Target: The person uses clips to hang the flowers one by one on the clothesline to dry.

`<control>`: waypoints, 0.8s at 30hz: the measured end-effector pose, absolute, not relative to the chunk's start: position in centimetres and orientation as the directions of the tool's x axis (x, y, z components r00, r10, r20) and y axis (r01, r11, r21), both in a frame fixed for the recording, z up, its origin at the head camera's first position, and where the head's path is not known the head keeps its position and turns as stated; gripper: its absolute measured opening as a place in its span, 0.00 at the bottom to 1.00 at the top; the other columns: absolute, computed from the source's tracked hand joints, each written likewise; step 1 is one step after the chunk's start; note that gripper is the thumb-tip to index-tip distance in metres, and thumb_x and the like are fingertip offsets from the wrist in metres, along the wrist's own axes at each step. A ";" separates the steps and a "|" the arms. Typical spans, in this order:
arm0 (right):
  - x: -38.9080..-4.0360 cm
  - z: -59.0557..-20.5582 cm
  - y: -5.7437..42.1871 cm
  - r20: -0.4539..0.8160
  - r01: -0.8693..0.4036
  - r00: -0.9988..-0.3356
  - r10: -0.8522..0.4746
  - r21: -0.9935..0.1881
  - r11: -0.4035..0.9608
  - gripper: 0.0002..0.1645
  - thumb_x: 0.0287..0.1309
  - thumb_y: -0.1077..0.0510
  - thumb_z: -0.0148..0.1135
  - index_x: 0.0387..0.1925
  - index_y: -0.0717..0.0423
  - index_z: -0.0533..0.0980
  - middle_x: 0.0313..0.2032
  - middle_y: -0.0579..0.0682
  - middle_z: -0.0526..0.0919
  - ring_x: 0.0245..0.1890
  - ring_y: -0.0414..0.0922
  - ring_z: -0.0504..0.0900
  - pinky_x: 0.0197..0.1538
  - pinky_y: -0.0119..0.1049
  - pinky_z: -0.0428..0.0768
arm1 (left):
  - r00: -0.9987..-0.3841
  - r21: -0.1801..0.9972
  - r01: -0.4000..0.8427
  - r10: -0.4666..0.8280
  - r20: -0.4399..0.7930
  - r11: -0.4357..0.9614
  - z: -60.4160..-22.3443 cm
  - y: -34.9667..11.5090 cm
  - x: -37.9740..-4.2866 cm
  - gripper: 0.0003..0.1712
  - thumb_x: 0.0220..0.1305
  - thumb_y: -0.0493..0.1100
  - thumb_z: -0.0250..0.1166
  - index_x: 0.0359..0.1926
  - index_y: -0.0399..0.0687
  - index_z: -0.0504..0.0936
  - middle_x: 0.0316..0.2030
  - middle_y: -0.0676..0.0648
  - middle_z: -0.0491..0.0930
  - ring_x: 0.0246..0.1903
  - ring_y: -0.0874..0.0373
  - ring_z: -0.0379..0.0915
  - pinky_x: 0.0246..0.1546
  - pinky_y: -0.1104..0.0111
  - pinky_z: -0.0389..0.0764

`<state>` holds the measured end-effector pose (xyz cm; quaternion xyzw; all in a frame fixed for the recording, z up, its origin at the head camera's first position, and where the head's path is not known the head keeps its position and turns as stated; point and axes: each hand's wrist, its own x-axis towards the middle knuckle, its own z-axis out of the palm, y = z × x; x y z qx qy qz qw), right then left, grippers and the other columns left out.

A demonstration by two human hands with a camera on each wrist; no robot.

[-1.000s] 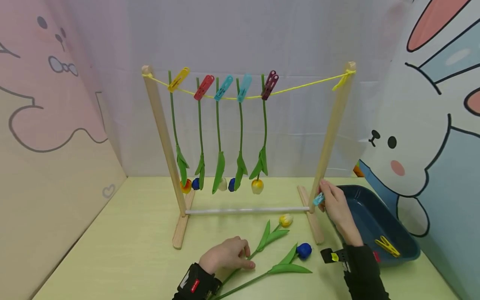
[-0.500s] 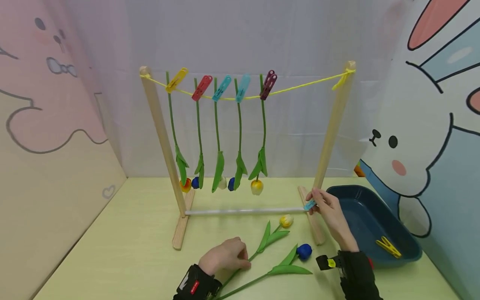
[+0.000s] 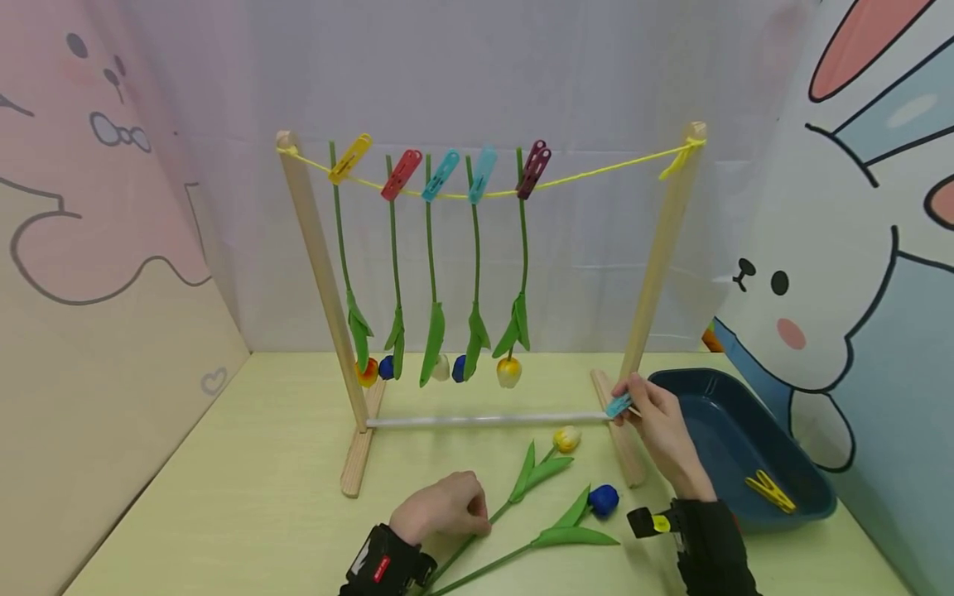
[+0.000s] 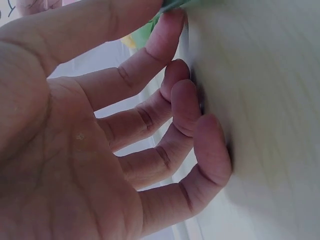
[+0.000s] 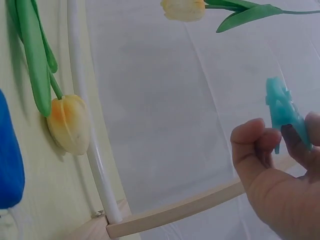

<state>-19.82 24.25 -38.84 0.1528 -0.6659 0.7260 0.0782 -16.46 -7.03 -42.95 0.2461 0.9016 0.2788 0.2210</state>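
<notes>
My left hand rests low over the table, thumb and index finger pinching the green stem of a yellow-and-white artificial tulip. In the left wrist view its other fingers curl against the tabletop. A blue tulip lies just to the right of that one. Near the foot of the rack's right post, my right hand holds a light-blue clothespin between thumb and fingers. The right wrist view shows the clothespin pointing away from the fingertips, clear of any stem.
A wooden rack carries a yellow cord, where several tulips hang head down from coloured clothespins, among them a dark red one. A white rod joins its feet. Right of it, a dark blue basin holds a yellow clothespin.
My right hand has come slightly left and down, away from the basin, with the light-blue clothespin. The left hand has stayed nearly in place, its thumb and finger closing on the stem.
</notes>
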 end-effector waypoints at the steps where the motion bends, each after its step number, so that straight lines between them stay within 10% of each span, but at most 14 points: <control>1: -19.8 -38.8 24.3 0.333 -0.321 -0.938 -0.099 -0.939 -0.121 0.22 0.79 0.51 0.42 0.36 0.55 0.80 0.30 0.43 0.78 0.26 0.40 0.76 0.33 0.28 0.78 | -0.781 0.611 0.321 0.568 -0.262 0.724 -43.0 -7.1 -16.5 0.07 0.61 0.39 0.70 0.26 0.46 0.85 0.22 0.58 0.76 0.22 0.68 0.65 0.25 0.75 0.67; 24: -19.8 -39.0 24.3 0.408 -0.416 -0.909 0.085 -0.895 -0.158 0.11 0.69 0.69 0.57 0.47 0.56 0.80 0.32 0.42 0.82 0.20 0.38 0.78 0.26 0.29 0.78 | -0.814 0.643 0.356 0.563 -0.144 0.678 -41.7 -8.1 -16.5 0.07 0.70 0.38 0.60 0.33 0.45 0.82 0.22 0.52 0.81 0.20 0.67 0.64 0.23 0.74 0.65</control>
